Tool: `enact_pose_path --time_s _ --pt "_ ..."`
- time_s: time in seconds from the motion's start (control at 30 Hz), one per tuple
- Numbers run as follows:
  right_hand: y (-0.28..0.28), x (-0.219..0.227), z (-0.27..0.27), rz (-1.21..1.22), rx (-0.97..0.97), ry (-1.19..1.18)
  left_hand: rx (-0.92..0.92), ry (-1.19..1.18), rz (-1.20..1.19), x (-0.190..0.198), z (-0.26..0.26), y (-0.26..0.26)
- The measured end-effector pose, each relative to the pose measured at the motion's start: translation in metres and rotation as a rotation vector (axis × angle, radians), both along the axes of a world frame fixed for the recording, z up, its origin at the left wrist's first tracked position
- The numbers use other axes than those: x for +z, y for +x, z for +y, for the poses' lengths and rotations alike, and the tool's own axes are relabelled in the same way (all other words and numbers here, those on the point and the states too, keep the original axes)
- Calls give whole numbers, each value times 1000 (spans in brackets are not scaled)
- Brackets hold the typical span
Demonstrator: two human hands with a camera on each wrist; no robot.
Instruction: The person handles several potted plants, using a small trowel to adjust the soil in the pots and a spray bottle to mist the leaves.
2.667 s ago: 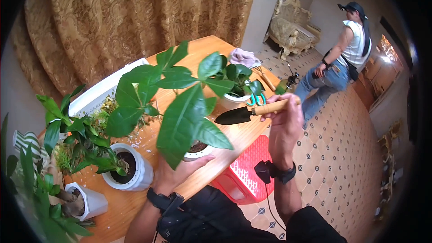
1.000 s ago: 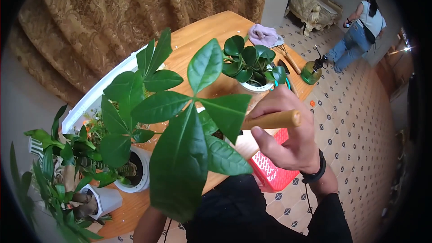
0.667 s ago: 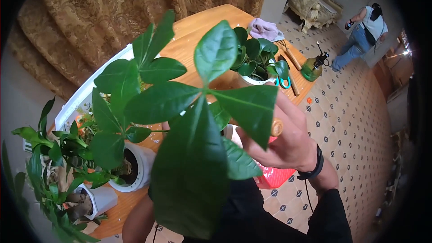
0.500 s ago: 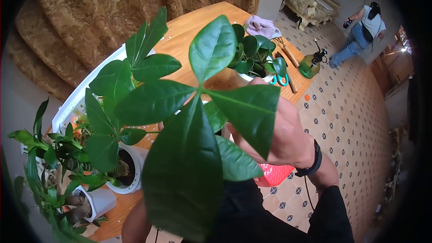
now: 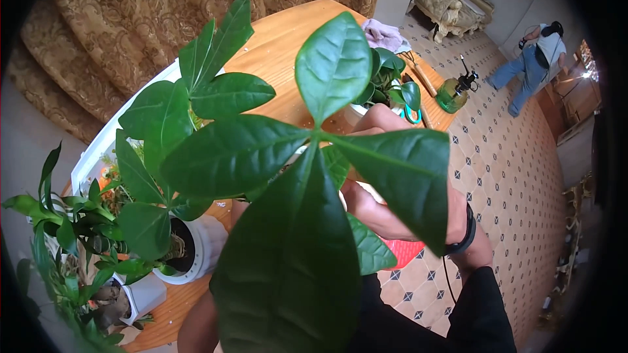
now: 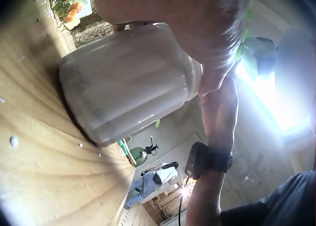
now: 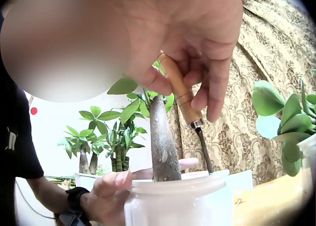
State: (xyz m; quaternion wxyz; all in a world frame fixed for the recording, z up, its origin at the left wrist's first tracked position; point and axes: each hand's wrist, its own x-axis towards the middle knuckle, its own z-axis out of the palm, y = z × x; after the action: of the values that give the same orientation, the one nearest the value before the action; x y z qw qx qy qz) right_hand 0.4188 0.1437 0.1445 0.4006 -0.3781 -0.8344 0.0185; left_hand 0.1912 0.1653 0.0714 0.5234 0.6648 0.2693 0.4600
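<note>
My right hand [image 7: 192, 53] grips a garden trowel by its wooden handle [image 7: 175, 83], seen in the right wrist view. The trowel points down, its dark metal end dipping behind the rim of a white plant pot [image 7: 173, 206]. A thick grey trunk [image 7: 164, 142] rises from this pot. Thumb and fingers of my left hand [image 7: 108, 191] hold the pot around its top; the left wrist view shows the pot [image 6: 128, 83] standing on the wooden table. In the head view the plant's broad green leaves [image 5: 281, 248] hide the left hand and cover part of the right hand [image 5: 373, 212].
Other potted plants, one in a white pot [image 5: 209, 242], stand at left by a white tray [image 5: 98, 150]. A round-leaved plant [image 5: 392, 82], wooden-handled tools [image 5: 424, 78], a green spray bottle [image 5: 451, 95] and a cloth [image 5: 386, 34] lie rightward. A person [image 5: 540, 59] is farther off.
The trowel, earlier held level beside the plant, is now tipped down into the pot by my right hand. The leaves loom larger in the head view. The other person has moved farther away.
</note>
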Motion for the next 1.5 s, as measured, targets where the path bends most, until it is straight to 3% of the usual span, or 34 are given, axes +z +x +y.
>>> enact_pose_path --time_s 0.27,0.37,0.4,0.57,0.6,0.67,0.73,0.8,0.87,0.9,1.07,1.1,1.17,1.5 --pt "-7 10 1 4 -33 42 -40 -5 -12 4 -1 -2" --pt "-9 5 2 50 -28 -22 70 -147 -161 -47 4 9" --pt "-9 3 2 69 -28 -60 72 -148 -161 -46 3 7" --pt "-7 16 -1 30 -44 19 115 -112 373 -32 0 -10" --pt "-7 17 -2 14 -48 23 115 -112 373 -37 2 -14" --pt "-10 19 -4 22 -49 6 149 333 547 -49 8 -18" --pt "-7 11 2 29 -49 -12 135 308 474 -46 8 -13" --pt "2 -12 19 83 100 69 110 257 328 -39 8 -4" --pt "-9 3 5 70 9 62 85 207 181 -33 8 1" --pt "-13 11 0 58 -84 54 86 206 181 -32 9 1" --pt "-12 21 -4 -18 -99 13 66 271 144 -37 10 1" --pt "-12 22 -4 -31 -102 -20 67 272 143 -53 10 -7" --pt "-12 22 -4 -40 -97 -18 42 117 370 -90 7 -30" --pt "-11 22 -5 -36 -98 -38 20 127 354 -91 9 -33"
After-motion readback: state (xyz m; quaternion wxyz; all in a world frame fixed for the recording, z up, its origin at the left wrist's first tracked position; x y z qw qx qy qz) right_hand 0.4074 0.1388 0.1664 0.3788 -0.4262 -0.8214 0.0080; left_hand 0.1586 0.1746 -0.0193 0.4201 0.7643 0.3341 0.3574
